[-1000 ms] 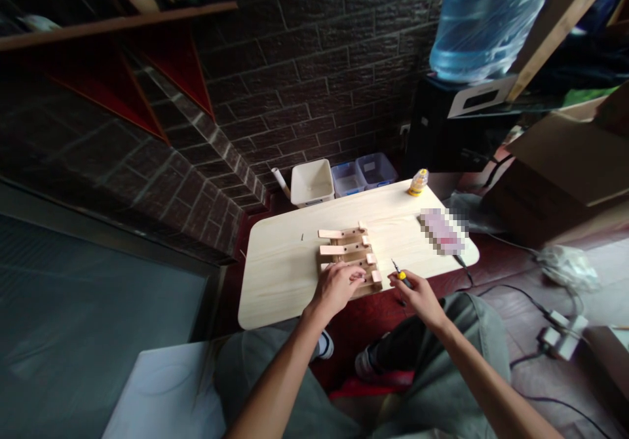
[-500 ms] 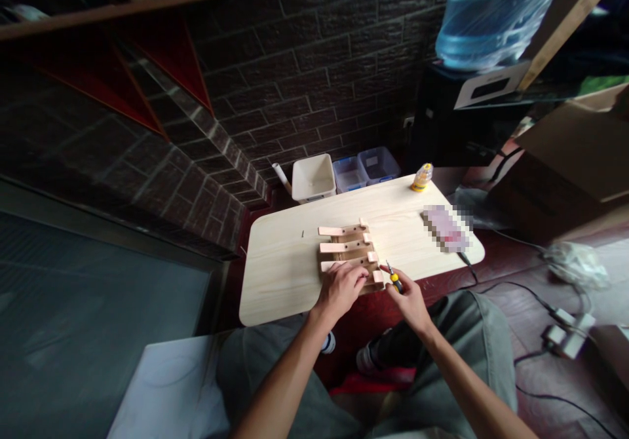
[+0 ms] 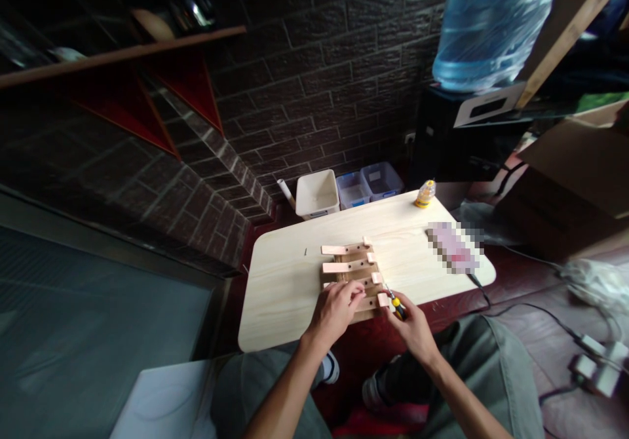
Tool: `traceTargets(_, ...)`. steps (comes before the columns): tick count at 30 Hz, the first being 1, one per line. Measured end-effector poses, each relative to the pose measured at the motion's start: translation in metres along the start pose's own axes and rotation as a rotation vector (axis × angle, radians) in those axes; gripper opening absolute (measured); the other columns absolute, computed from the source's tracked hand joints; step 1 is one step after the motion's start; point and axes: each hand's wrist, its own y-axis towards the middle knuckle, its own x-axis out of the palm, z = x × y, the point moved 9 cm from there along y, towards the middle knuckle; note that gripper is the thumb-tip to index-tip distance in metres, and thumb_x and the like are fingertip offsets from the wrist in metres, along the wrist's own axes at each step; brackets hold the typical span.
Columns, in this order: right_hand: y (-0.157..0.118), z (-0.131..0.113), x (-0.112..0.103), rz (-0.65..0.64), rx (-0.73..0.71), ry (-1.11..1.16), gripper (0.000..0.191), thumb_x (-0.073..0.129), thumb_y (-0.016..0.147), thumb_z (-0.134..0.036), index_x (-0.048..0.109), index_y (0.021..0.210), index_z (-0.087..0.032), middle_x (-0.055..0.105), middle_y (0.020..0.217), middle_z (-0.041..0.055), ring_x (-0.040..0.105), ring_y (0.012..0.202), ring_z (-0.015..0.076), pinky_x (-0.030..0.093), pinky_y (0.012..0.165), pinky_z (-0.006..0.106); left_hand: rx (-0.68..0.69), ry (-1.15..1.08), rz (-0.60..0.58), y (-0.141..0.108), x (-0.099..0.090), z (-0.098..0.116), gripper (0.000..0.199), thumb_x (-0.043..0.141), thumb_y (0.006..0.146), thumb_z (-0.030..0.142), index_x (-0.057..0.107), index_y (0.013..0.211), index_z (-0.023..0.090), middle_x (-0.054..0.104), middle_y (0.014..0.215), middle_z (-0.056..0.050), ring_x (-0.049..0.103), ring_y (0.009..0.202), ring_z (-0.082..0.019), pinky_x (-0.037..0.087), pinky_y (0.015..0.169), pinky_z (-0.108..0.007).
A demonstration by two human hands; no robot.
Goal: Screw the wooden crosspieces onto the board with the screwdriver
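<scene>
A wooden piece with several light slats (image 3: 344, 267) lies near the front edge of the pale table (image 3: 280, 275). Dark holes or screws dot the slats, and small blocks sit at their right ends. My left hand (image 3: 338, 305) rests over the nearer slats, thumb and fingers pinched together; whatever is between the fingertips is too small to make out. In my right hand (image 3: 411, 326) is a yellow and black screwdriver (image 3: 398, 306), its tip pointing up and left beside the right end of the wooden piece.
A small yellow-capped bottle (image 3: 425, 194) and a blurred pinkish object (image 3: 452, 248) with a cable occupy the table's right part. A tiny dark item (image 3: 305, 252) lies left. Bins (image 3: 317, 193) stand behind the table, near a water dispenser (image 3: 457, 134).
The camera view has shifted, so the table appears lower. My left hand has lifted slightly off the nearest slat, baring more of it. The screwdriver stays in my right hand.
</scene>
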Motion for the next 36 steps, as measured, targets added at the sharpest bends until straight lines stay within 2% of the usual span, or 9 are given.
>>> traceTargets(3,0.001,0.002,0.000,-0.013,-0.017,-0.020,0.047,0.065,0.084,-0.046,0.065,0.121,-0.017,0.070,0.116,0.0090,0.064,0.107,0.0263,0.046,0.100,0.038,-0.018,0.002,-0.001,-0.001,-0.004,-0.001,0.010,0.059,0.091,0.026,0.068,0.096,0.025,0.074,0.094,-0.001,0.068,0.086,-0.017,0.050,0.083,-0.028)
traceTargets(6,0.002,0.004,0.000,-0.018,-0.037,-0.039,0.045,0.064,0.085,-0.046,0.066,0.120,-0.018,0.071,0.114,0.0081,0.065,0.104,0.0256,0.048,0.098,0.035,-0.031,-0.026,0.001,-0.004,-0.004,-0.002,0.010,0.058,0.092,0.026,0.066,0.097,0.025,0.074,0.096,0.001,0.069,0.086,-0.016,0.051,0.080,-0.025)
traceTargets(14,0.000,0.003,-0.002,-0.016,-0.051,-0.077,0.044,0.064,0.084,-0.047,0.066,0.119,-0.019,0.071,0.112,0.0080,0.066,0.103,0.0258,0.050,0.095,0.035,-0.030,-0.119,-0.015,-0.008,0.016,0.003,0.015,0.053,0.094,0.021,0.066,0.101,0.024,0.073,0.099,0.000,0.068,0.088,-0.014,0.051,0.080,-0.023)
traceTargets(20,0.001,0.002,-0.002,-0.015,-0.078,-0.075,0.046,0.063,0.085,-0.047,0.065,0.120,-0.018,0.070,0.114,0.0098,0.066,0.104,0.0262,0.052,0.094,0.036,-0.014,-0.042,-0.065,-0.009,0.029,0.008,0.015,0.054,0.092,0.018,0.067,0.097,0.024,0.073,0.095,-0.001,0.067,0.086,-0.016,0.050,0.075,-0.024)
traceTargets(27,0.000,0.003,-0.003,-0.001,-0.090,-0.096,0.043,0.063,0.085,-0.045,0.065,0.119,-0.019,0.071,0.114,0.0089,0.067,0.103,0.0254,0.053,0.091,0.033,0.016,0.097,-0.050,-0.009,0.031,0.011,0.012,0.058,0.089,0.017,0.067,0.092,0.023,0.073,0.093,-0.002,0.066,0.086,-0.017,0.049,0.080,-0.029)
traceTargets(36,-0.001,0.000,-0.003,0.027,-0.098,-0.113,0.040,0.063,0.085,-0.044,0.066,0.117,-0.020,0.072,0.110,0.0070,0.067,0.100,0.0242,0.052,0.091,0.033,0.033,0.099,-0.046,-0.011,0.036,0.011,0.013,0.059,0.087,0.015,0.067,0.093,0.024,0.072,0.094,-0.002,0.066,0.086,-0.017,0.049,0.077,-0.027)
